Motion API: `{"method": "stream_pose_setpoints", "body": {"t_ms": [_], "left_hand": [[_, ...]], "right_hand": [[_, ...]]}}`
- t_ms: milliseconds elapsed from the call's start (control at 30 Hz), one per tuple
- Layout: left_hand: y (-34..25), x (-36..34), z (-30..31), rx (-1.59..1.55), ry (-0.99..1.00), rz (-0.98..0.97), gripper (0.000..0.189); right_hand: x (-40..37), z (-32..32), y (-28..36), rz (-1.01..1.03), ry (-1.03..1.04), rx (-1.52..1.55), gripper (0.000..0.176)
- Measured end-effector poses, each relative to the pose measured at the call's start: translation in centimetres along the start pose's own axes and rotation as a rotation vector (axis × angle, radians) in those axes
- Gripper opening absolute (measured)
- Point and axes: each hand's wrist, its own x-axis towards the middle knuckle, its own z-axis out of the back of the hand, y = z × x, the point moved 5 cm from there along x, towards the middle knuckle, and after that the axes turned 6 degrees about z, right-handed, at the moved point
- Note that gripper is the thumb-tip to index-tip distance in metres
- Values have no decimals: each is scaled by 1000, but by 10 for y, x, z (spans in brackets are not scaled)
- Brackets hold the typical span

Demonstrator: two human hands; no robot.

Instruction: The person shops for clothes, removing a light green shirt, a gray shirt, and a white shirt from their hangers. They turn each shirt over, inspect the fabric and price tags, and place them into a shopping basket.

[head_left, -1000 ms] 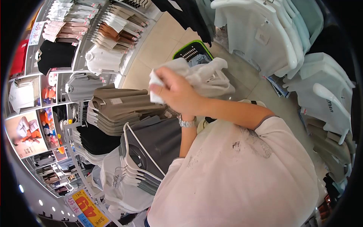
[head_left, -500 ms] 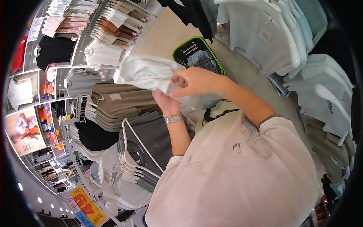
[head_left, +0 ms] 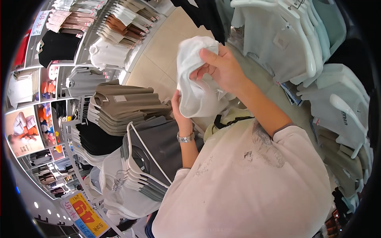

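A bunched white garment, with a round opening like a neckline, is held up in front of my body. My right hand grips its upper right part, thumb on top and fingers curled into the cloth. At its lower left edge is my left hand, wearing a silver watch; the fingers go partly behind the cloth and hold that edge. Just below hangs a pale yellow-green cloth with a black strap, close to my body.
A rack of brown shirts and grey shirts on white hangers stands at the left. White shirts hang at the upper right. Beyond the rack are shelves with folded clothes. A price sign is at the lower left.
The white garment has swung from the left to the right and upright, its opening now facing me. My right hand has risen with it. The green-rimmed basket is now hidden behind them.
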Motion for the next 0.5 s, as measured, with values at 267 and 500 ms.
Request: {"method": "stream_pose_setpoints", "body": {"t_ms": [267, 500], "left_hand": [[-1, -2, -26, 56, 188, -175, 53], [-66, 52, -70, -92, 347, -81, 35]], "right_hand": [[2, -24, 12, 81, 74, -45, 31], [-1, -21, 58, 199, 67, 22, 34]]}}
